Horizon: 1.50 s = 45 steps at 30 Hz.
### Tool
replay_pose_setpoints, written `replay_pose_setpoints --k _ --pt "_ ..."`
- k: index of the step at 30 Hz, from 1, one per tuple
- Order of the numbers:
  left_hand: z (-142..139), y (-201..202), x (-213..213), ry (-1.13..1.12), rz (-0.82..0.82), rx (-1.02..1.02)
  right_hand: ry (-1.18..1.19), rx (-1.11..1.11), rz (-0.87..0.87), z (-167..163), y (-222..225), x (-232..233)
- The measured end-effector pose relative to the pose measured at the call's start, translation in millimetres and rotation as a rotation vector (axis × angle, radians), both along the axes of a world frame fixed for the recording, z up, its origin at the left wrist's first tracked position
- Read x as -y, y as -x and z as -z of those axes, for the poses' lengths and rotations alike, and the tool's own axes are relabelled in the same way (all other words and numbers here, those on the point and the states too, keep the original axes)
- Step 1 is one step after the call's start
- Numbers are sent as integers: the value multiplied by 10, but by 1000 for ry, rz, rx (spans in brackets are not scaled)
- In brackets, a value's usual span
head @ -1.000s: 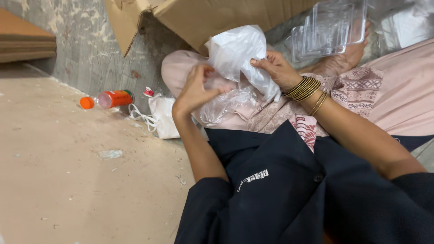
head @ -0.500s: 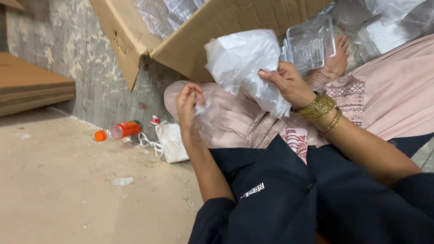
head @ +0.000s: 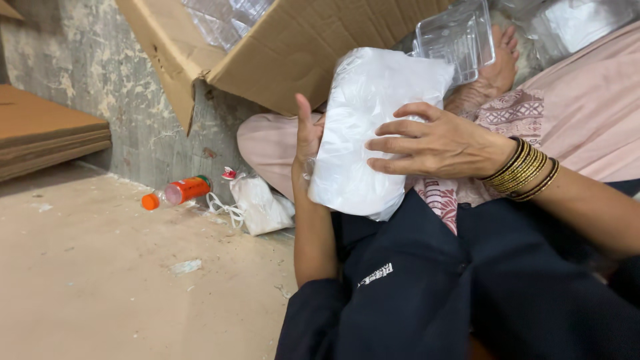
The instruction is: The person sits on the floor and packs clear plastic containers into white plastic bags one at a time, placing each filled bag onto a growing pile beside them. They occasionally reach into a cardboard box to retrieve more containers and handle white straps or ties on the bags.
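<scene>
Dark trousers [head: 427, 293] in foreground, lap level. Above lap: white packet [head: 373, 133] held upright between both hands. Right hand [head: 437, 143] flat on packet face, fingers spread, grasping it; gold bangles [head: 523, 170] at wrist. Left hand [head: 308, 137] behind packet's left edge, thumb raised, bracing it; grip largely hidden. Compared with a second ago: loose plastic wrap now drawn smooth and tight round contents, packet squared up, raised clear of lap. Judged: wrapping or bagging stage about complete, packet ready for closing or setting aside. On floor [head: 100, 280] left: knotted white bag [head: 260, 203], orange bottle [head: 180, 191] lying on side. Beyond: another person's bare foot [head: 497, 63], clear trays [head: 457, 37], tilted cardboard box [head: 300, 47], flat cardboard stack [head: 47, 137].
</scene>
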State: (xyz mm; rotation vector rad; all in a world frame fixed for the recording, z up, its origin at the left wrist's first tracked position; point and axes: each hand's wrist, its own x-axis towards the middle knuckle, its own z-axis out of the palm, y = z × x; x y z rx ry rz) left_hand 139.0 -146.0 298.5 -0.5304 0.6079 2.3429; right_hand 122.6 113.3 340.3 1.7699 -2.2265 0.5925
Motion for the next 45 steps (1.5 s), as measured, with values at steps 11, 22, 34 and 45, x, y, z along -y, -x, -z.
replay_pose_setpoints --k 11,22,34,45 --pt "-39 69 -175 495 17 -261 28 319 -30 204 18 -113" --pt "30 64 -361 706 -129 -424 314 592 -151 163 120 -119" --pt "61 22 -421 489 -349 -279 422 765 455 -80 100 45" --pt "47 -5 -160 35 -559 -142 610 1219 365 95 -212 95"
